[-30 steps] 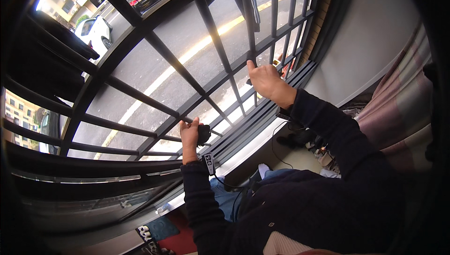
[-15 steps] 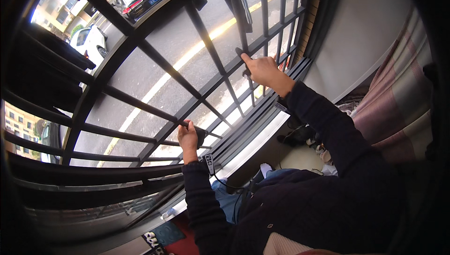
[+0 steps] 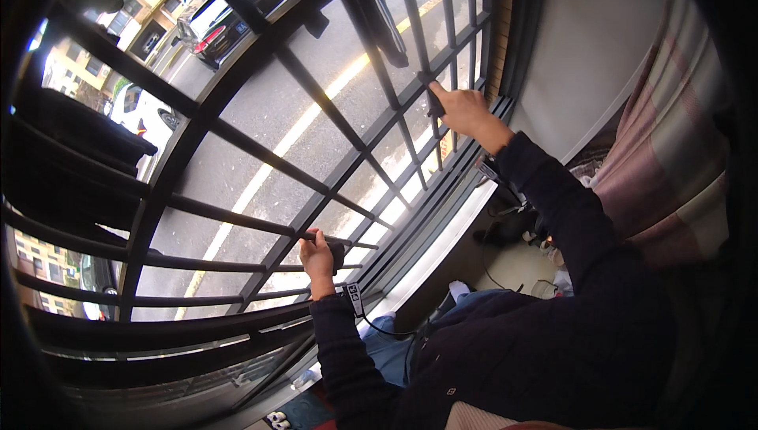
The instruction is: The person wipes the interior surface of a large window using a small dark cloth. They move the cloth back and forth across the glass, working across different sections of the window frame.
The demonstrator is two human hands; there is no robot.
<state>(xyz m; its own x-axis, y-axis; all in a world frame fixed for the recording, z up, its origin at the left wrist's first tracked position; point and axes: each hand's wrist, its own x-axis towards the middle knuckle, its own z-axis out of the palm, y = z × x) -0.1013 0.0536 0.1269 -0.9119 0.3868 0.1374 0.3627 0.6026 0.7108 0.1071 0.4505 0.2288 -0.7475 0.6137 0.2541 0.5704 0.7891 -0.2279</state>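
Note:
In front of me is a dark metal window grille (image 3: 339,169). My left hand (image 3: 317,262) has its fingers closed around one of the bars low on the grille. A dark piece (image 3: 337,257), perhaps cloth, shows just beyond those fingers. Farther up and to the right, my right hand (image 3: 471,112) pinches a dark cloth (image 3: 434,102). The cloth presses against the spot where an upright bar meets the cross rail, and its lower end hangs below my fingers. Part of my right grip is hidden behind the knuckles.
Window track and white sill (image 3: 430,252) run below the grille. Dark clothes (image 3: 79,161) hang outside at left, and dark trousers (image 3: 375,23) near the top. Cars (image 3: 221,27) stand on the road. A plaid curtain (image 3: 659,138) hangs at right; a cable (image 3: 387,330) dangles by my left wrist.
My right hand has shifted rightward along the cross rail with the cloth, of which more now shows. The left hand keeps its hold on the bar. My view has turned slightly.

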